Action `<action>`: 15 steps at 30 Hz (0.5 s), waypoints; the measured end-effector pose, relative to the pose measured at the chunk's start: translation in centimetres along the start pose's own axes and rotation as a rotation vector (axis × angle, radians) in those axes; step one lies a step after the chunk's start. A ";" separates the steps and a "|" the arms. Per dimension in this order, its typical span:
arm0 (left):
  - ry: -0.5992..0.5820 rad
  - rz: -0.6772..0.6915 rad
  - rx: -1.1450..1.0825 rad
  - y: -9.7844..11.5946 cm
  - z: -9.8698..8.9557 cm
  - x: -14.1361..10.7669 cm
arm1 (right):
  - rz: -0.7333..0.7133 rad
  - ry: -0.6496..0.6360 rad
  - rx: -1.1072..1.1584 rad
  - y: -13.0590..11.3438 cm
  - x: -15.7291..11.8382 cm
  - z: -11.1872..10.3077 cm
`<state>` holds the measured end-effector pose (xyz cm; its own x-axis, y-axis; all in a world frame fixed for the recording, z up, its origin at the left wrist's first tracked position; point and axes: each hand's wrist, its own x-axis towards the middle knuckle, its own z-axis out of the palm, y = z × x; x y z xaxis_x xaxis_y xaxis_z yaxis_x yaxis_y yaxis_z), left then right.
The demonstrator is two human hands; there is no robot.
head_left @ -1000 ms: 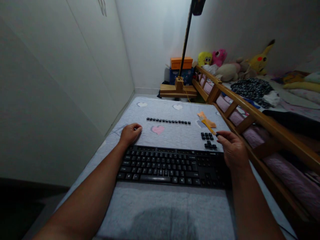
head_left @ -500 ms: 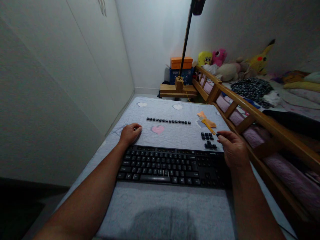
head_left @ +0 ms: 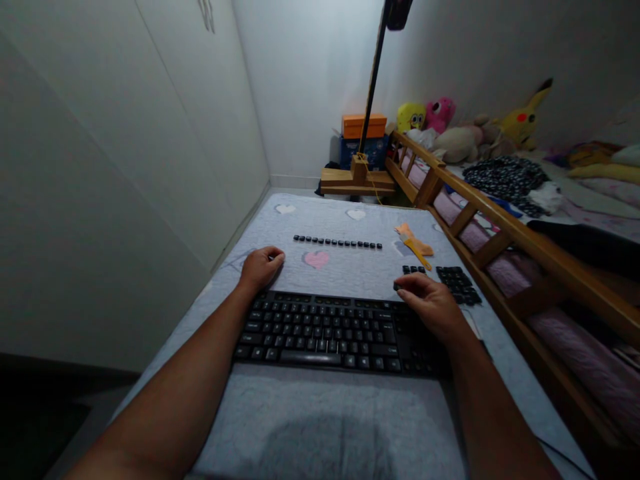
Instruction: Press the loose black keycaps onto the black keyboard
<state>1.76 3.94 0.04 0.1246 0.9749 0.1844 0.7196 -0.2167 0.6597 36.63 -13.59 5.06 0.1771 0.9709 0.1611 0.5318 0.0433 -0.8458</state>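
A black keyboard point(head_left: 320, 330) lies on the cloth-covered table, some key places at its right bare of caps. My right hand point(head_left: 425, 300) is over its upper right part, thumb and fingers pinched on a small black keycap point(head_left: 397, 285). My left hand point(head_left: 263, 267) rests on the cloth by the keyboard's upper left corner, its fingers curled; whatever they hold is too small to name. A row of black keycaps point(head_left: 337, 242) lies beyond the keyboard. More keycaps point(head_left: 457, 285) are grouped right of my right hand, and others point(head_left: 413, 269) lie just beyond it, partly hidden.
An orange cloth point(head_left: 417, 241) and a yellow-handled brush point(head_left: 419, 255) lie at the table's far right. Along the right side runs a wooden bed rail point(head_left: 490, 227). Behind the table stands a wooden base point(head_left: 357, 177) with a black pole point(head_left: 373, 80).
My right hand has moved left from the right end of the keyboard, with a keycap between its fingertips. The right group of keycaps has come into view. My left hand stays in place.
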 end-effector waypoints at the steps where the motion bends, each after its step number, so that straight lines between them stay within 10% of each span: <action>1: 0.000 0.000 0.000 0.0 0.0 0.0 | -0.019 -0.033 -0.044 -0.2 -0.1 0.2; 15: 0.001 -0.007 -0.011 0.2 0.0 0.0 | -0.170 -0.158 -0.274 -0.5 -0.4 2.6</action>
<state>1.86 3.87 0.15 0.1193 0.9763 0.1805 0.7129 -0.2107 0.6689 34.18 -13.38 4.12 -0.0519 0.9807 0.1884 0.7487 0.1631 -0.6426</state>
